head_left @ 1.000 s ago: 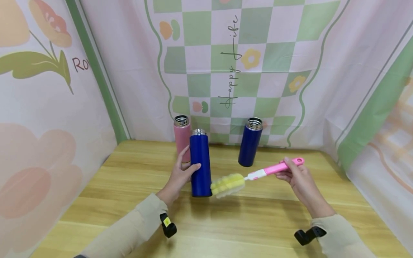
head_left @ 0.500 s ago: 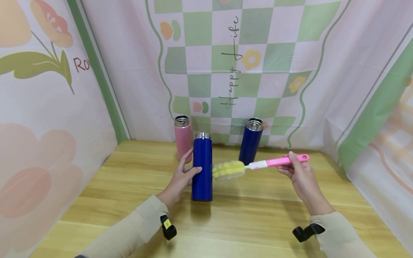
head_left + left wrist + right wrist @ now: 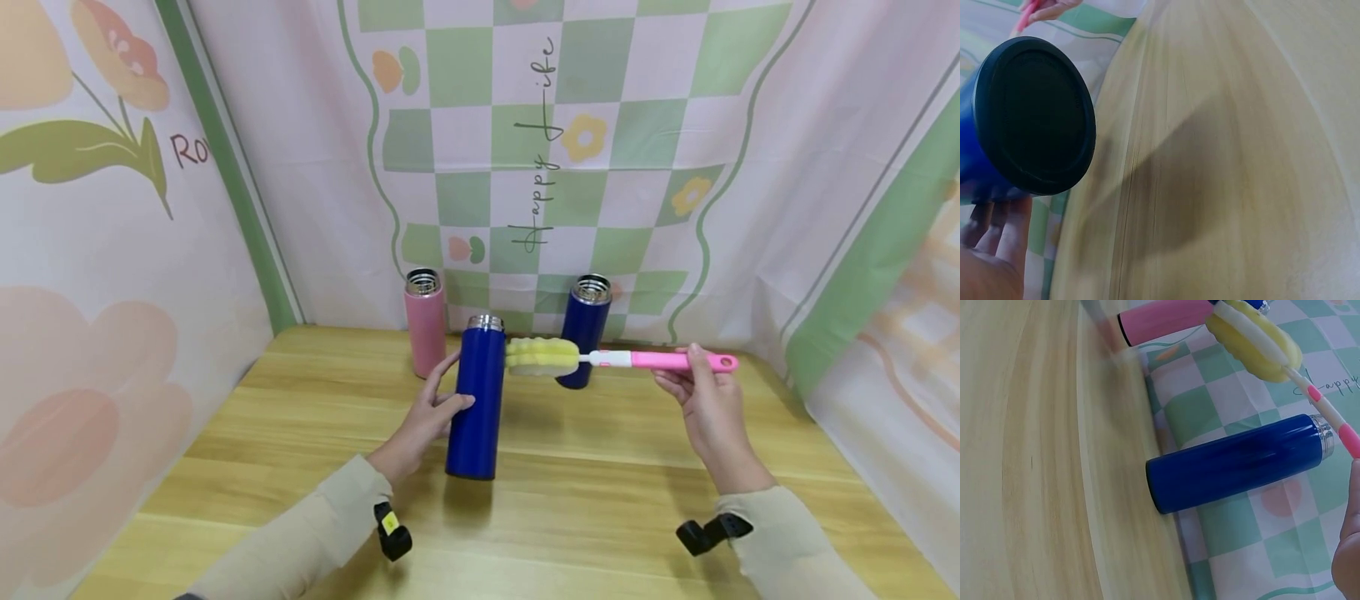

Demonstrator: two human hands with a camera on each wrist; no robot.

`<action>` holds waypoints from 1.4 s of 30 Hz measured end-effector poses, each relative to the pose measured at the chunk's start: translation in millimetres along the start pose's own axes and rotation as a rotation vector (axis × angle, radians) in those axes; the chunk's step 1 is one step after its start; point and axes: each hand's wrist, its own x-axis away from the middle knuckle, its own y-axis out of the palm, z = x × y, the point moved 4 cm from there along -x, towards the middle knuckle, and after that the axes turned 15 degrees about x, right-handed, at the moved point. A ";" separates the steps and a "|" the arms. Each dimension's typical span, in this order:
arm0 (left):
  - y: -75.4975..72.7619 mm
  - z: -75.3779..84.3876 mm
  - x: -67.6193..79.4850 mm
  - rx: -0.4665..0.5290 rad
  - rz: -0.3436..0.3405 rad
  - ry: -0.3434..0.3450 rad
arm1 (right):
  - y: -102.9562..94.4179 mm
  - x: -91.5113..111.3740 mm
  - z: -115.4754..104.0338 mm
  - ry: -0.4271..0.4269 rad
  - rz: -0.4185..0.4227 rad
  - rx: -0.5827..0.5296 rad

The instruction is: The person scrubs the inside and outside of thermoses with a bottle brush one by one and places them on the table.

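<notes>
My left hand point(image 3: 423, 425) grips a blue vacuum flask point(image 3: 478, 404), which has a bare silver neck and leans slightly to the right at the top. Its dark base point(image 3: 1038, 119) faces the left wrist camera, raised over the table. In my right hand point(image 3: 708, 408) is a bottle brush point(image 3: 667, 360), held by its pink handle between thumb and fingers. The yellow and white sponge head point(image 3: 543, 357) points left, right at the upper side of the held flask in the head view. My right thumb point(image 3: 1352, 500) lies along the handle in the right wrist view.
At the back of the wooden table point(image 3: 315, 433) stand a pink flask point(image 3: 425, 333), left, and a second blue flask point(image 3: 1235, 464), right; both have uncovered mouths. Behind them hangs a checked cloth point(image 3: 517, 142). Each sleeve carries a black wrist camera point(image 3: 712, 533).
The brush has risen from the held flask's base to its upper side and turned nearly level. The flask has shifted right and toward me, its top tilting right.
</notes>
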 end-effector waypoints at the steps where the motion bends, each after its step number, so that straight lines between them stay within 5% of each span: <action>1: 0.1 -0.1 0.0 -0.002 0.000 -0.005 | -0.1 -0.4 0.0 -0.001 0.008 -0.002; 25: 3.3 -8.1 -2.9 -0.079 0.041 -0.078 | 6.6 0.0 -5.7 -0.030 0.026 -0.064; 42: -1.5 -3.9 -1.1 -0.075 0.050 -0.048 | 4.1 2.6 -1.9 0.034 0.015 -0.044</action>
